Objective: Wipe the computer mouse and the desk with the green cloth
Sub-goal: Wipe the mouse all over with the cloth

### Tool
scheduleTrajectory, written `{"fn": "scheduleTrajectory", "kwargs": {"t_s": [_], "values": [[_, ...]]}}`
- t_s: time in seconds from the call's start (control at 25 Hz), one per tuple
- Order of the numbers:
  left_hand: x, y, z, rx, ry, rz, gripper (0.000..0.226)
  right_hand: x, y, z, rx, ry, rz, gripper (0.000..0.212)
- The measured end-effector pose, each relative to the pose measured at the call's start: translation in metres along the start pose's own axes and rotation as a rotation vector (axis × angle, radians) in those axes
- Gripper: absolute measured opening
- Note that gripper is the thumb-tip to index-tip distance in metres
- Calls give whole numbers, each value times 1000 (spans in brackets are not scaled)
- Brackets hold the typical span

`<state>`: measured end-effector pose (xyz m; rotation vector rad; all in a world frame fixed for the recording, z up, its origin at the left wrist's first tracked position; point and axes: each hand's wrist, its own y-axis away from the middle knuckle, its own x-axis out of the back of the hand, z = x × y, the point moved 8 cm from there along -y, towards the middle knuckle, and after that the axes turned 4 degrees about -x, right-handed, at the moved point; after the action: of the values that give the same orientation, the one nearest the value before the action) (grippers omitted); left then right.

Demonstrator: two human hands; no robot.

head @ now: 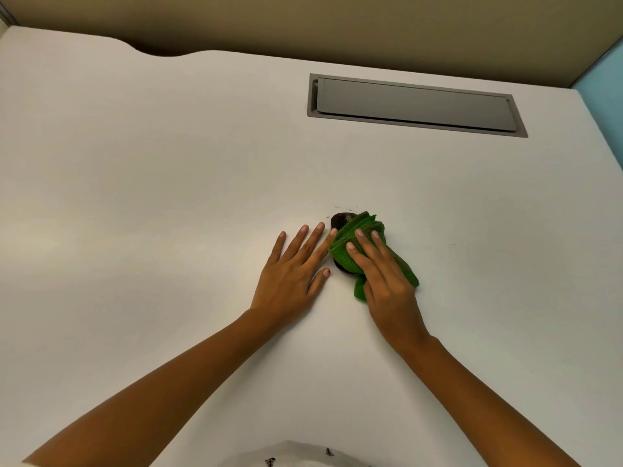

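A dark computer mouse [340, 220] lies in the middle of the white desk [151, 183], mostly covered by the folded green cloth [357, 235]. My right hand [384, 274] presses flat on the cloth over the mouse, its fingers on top of the fabric. Only the mouse's far end and a bit of its near edge show. My left hand [293, 267] rests flat on the desk just left of the mouse, fingers spread, its index fingertip touching the cloth's edge. Small dark specks dot the desk just beyond the mouse.
A grey cable hatch [414, 104] is set into the desk at the back right. A beige partition [303, 25] runs along the far edge, with a cut-out notch at the back left. A blue panel [606, 106] borders the right side.
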<state>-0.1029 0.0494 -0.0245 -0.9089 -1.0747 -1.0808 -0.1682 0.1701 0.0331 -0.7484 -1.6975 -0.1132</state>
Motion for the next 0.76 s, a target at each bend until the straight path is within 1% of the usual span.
{"fn": "scheduleTrajectory", "kwargs": {"t_s": [0.24,0.36,0.4,0.44,0.52,0.56,0.64,0.76], "values": [[1,0,1,7,-9,-5,58,5,31,-4,71,83,-67,45],[1,0,1,7,-9,-5,59,13,37,-4,103,56,-107,45],[1,1,0,8,-9,-2,58,19,36,0,64,-3,-99,45],[2,1,0,9,-11,2,58,26,33,6,-11,-85,-73,44],[2,2,1,9,-15,8,58,38,22,18,-179,-231,28,44],[2,2,1,7,-13,6,58,40,15,21,-221,-259,78,45],[1,1,0,6,-7,0,59,33,-4,18,-232,-274,84,46],[-1,1,-1,0,-12,-5,59,7,-27,10,-199,-229,-27,48]]}}
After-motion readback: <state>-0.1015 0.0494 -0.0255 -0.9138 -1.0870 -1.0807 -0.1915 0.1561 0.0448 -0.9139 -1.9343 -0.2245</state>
